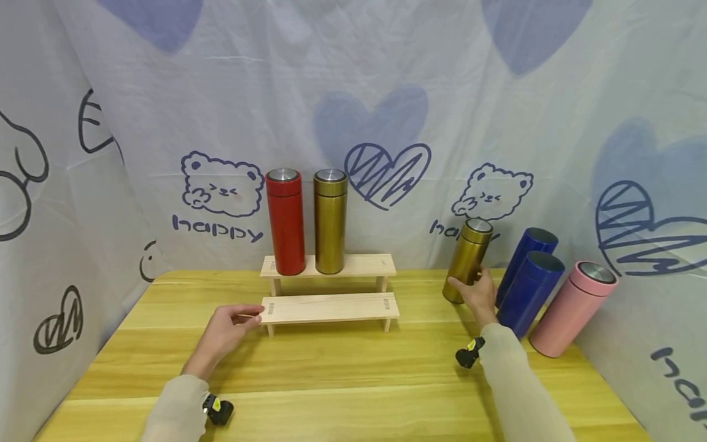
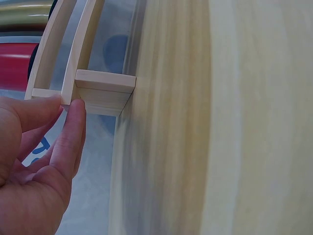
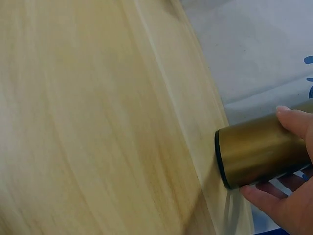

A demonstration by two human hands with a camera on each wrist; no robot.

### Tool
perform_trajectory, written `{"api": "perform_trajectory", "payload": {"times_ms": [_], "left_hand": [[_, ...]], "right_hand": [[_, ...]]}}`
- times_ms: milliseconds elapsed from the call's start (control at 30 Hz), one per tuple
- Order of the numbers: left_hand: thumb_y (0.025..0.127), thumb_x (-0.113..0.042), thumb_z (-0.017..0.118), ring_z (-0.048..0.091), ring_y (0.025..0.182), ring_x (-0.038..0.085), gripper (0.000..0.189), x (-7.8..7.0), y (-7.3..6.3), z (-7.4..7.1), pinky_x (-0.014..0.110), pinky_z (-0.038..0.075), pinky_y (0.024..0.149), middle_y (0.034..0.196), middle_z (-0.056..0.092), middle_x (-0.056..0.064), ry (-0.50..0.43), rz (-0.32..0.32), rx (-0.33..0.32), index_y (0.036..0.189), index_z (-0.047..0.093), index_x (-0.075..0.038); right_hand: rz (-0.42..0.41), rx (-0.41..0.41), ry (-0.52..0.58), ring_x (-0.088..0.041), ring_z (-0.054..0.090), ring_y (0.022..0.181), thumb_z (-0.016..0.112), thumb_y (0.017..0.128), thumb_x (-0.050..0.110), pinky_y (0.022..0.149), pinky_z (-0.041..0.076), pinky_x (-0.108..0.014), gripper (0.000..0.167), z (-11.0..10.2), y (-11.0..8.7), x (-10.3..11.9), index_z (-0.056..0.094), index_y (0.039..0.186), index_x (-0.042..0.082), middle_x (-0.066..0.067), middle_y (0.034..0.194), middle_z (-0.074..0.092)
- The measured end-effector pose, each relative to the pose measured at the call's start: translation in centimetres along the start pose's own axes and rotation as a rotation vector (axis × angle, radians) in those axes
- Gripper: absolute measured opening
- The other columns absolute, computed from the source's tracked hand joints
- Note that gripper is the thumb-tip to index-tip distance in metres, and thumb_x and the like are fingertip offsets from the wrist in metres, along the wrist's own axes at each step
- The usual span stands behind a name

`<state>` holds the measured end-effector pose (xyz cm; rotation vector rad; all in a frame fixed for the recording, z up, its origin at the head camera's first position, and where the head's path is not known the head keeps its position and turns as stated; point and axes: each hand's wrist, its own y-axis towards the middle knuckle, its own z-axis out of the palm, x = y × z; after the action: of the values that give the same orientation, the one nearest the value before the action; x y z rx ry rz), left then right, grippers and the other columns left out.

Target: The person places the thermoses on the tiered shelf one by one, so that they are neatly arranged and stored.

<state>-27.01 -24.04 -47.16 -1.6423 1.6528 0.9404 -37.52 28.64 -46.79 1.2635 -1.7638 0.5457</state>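
Observation:
My left hand point(image 1: 229, 328) pinches the left end of the lower step of a small wooden two-step stand point(image 1: 331, 309); in the left wrist view the thumb lies on top and the fingers point(image 2: 73, 132) underneath. My right hand point(image 1: 479, 296) grips a gold thermos bottle point(image 1: 466, 261) around its lower part, its silver lid up and its body leaning a little. The right wrist view shows the dark base rim of this gold bottle point(image 3: 264, 149), with thumb and fingers on either side. A red bottle point(image 1: 286, 227) and another gold bottle point(image 1: 329, 227) stand upright on the upper step.
Two blue bottles point(image 1: 531, 294) and a pink bottle point(image 1: 574, 310) stand close together at the table's right side, right beside my right forearm. A white printed cloth point(image 1: 375, 73) hangs behind and along both sides of the wooden table point(image 1: 342, 374).

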Motion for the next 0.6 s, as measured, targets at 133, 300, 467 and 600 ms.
{"api": "perform_trajectory", "payload": {"times_ms": [133, 300, 467, 600], "left_hand": [[0.100, -0.012, 0.067, 0.067, 0.115, 0.031, 0.028, 0.0, 0.0, 0.0, 0.027, 0.054, 0.085, 0.131, 0.071, 0.018, 0.003, 0.000, 0.000, 0.127, 0.073, -0.006], [0.100, -0.012, 0.066, 0.068, 0.115, 0.031, 0.028, 0.0, 0.0, 0.1, 0.026, 0.053, 0.083, 0.131, 0.071, 0.018, 0.004, 0.003, 0.001, 0.126, 0.073, -0.006], [0.100, -0.012, 0.066, 0.068, 0.114, 0.030, 0.028, 0.1, 0.0, 0.1, 0.025, 0.052, 0.082, 0.131, 0.071, 0.018, -0.005, -0.006, 0.001, 0.127, 0.073, -0.006], [0.100, -0.012, 0.067, 0.068, 0.113, 0.029, 0.028, 0.1, 0.0, 0.1, 0.023, 0.052, 0.080, 0.130, 0.071, 0.018, -0.005, -0.005, -0.004, 0.126, 0.074, -0.006]], "right_hand": [[-0.002, -0.001, -0.001, -0.046, 0.048, 0.139, 0.079, 0.089, 0.028, 0.117, 0.039, -0.057, 0.085, 0.0, 0.0, 0.1, 0.035, 0.155, -0.001, -0.030, 0.153, 0.047], [-0.015, 0.009, -0.010, -0.045, 0.049, 0.137, 0.080, 0.088, 0.029, 0.117, 0.038, -0.058, 0.085, -0.1, -0.2, 0.6, 0.036, 0.155, 0.001, -0.029, 0.151, 0.049], [-0.049, 0.016, -0.027, -0.047, 0.050, 0.136, 0.080, 0.088, 0.031, 0.115, 0.040, -0.059, 0.084, -0.2, -0.5, 1.5, 0.038, 0.154, 0.000, -0.030, 0.151, 0.050], [-0.065, 0.025, -0.032, -0.046, 0.051, 0.136, 0.081, 0.088, 0.032, 0.115, 0.041, -0.058, 0.084, -0.3, -0.7, 2.2, 0.039, 0.154, 0.001, -0.029, 0.150, 0.050]]}}
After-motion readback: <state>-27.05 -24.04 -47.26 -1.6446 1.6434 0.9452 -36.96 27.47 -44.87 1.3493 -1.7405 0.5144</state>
